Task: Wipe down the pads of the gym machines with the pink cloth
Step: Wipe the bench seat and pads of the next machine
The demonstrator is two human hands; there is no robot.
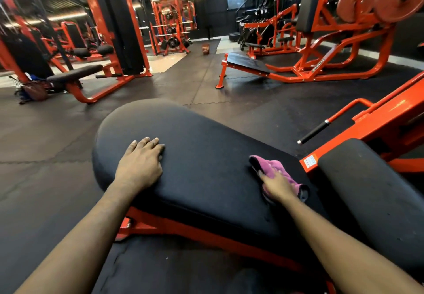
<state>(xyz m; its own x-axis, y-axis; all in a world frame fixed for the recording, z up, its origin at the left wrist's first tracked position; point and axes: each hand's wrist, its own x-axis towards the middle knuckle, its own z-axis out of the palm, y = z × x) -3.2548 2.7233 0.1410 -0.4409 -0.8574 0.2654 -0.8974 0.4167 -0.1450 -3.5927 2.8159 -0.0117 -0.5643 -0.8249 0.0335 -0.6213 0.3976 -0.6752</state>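
Note:
A long black bench pad (206,156) on an orange frame fills the middle of the view. My left hand (140,164) rests flat on the pad's left side, fingers straight. My right hand (276,184) presses the pink cloth (273,167) onto the pad's right end, fingers laid over it. The cloth is bunched, with a dark edge showing at its far and near corners. A second black pad (371,197) lies just to the right, past an orange bracket with a white label.
An orange lever with a black grip (314,131) sticks out at the right. A flat bench (249,63) and plate-loaded machine (344,36) stand beyond. A seat machine (75,74) and bags (34,90) are at the left. Dark rubber floor (57,133) surrounds the bench.

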